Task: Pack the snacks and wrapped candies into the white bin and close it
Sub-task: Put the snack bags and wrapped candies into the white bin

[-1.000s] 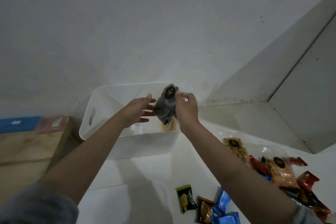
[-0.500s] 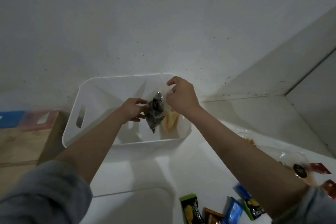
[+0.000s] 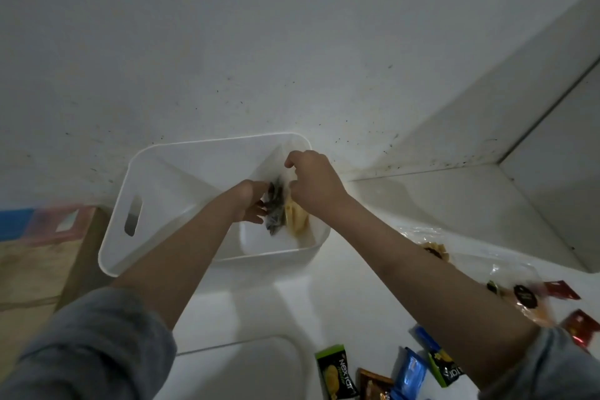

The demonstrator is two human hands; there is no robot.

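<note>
The white bin (image 3: pixel 117 237) stands open against the wall, a cut-out handle in its left end. Both my hands reach into its right half. My left hand (image 3: pixel 250 201) holds a dark snack packet (image 3: pixel 276 208) upright against the bin's inside. My right hand (image 3: pixel 313 185) has its fingers curled at the packet's top edge, beside a yellow snack bag (image 3: pixel 297 216) that stands in the bin. The bin's white lid (image 3: pixel 246 367) lies flat in front. Loose snacks lie at the lower right: a green wrapped candy (image 3: pixel 336 375), a blue one (image 3: pixel 410 375) and a clear bag of orange snacks (image 3: pixel 529 302).
A wooden box (image 3: pixel 35 273) with a blue and pink edge stands left of the bin. A white wall rises behind, and a white ledge (image 3: pixel 454 201) and panel close off the right. Red wrappers (image 3: pixel 581 325) lie at the far right edge.
Both hands have lowered the dark packet from above the rim down into the bin's right half, next to the yellow bag. The camera has tilted, showing more of the bin.
</note>
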